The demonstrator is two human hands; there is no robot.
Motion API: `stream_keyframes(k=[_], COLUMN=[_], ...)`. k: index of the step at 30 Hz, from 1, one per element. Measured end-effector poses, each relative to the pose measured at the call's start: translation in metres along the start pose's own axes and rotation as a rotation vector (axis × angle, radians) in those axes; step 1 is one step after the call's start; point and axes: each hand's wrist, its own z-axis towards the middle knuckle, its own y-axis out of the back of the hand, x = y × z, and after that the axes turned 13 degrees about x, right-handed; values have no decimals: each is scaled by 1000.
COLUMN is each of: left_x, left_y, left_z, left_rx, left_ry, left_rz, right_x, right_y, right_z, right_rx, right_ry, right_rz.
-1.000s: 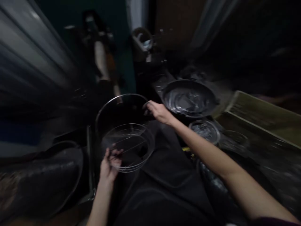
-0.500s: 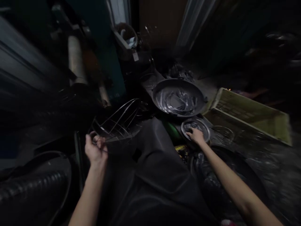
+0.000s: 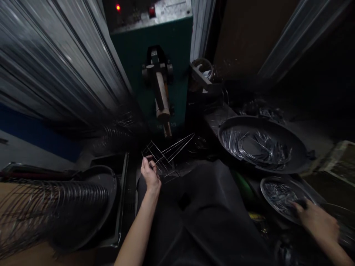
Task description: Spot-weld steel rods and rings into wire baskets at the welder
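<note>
My left hand (image 3: 151,173) is closed on the near left edge of a wire frame (image 3: 163,155), made of thin crossed rods with longer bent loops reaching to the right. The frame is held above my dark apron (image 3: 194,207), in front of a green machine (image 3: 127,62). My right hand (image 3: 318,223) is at the near right rim of a round metal bowl (image 3: 277,195) of small metal pieces. Motion smears its fingers, and a dark patch by the fingertips cannot be made out.
Behind the bowl stands a wide dark pan (image 3: 299,157) of bent wires (image 3: 270,146). At left, a row of wire rings (image 3: 83,194) lies in a dark tub (image 3: 112,184). A rod-shaped machine part (image 3: 162,96) juts toward me. A yellowish crate (image 3: 342,159) is at right.
My view has swung left, bringing the machine to the middle. My right hand has shifted from inside the bowl to its near right rim. My left hand still holds the wire frame.
</note>
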Motion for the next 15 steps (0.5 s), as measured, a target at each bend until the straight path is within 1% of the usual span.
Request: stream_keyframes(k=[2,3,5,6,7,9,10,12,13,15], left_x=[1,2,4,5,5,6,6,5,4,3], left_y=[3,4,4,4,3,2,2,2,3,6], left_z=[3,5,6,6,6,5,4,4,4,6], left_rx=[-4,-4,-6,-9,-11,-18,-19,-21,-25,-41], left_ry=[-13,-19,-31,-36,-40,-47,-53,-64,-67,-67], left_rz=[20,24,21,16,11,9,15,32,41,48], right_x=[18,32,72,95,120,172,196,241,261,297], right_y=[10,14,16,14,10,-2,-9,-24,-32,-44], right_z=[-11,-18,-36,-46,-56,-72,-78,-85,-87,-91], right_rx=[-7,-28,-65,-57,4,180,300,491,567,661], right_ry=[-106,-124,-24,47,133,293,341,376,377,369], right_rz=[18,44,196,322,477,832,939,1061,1084,1113])
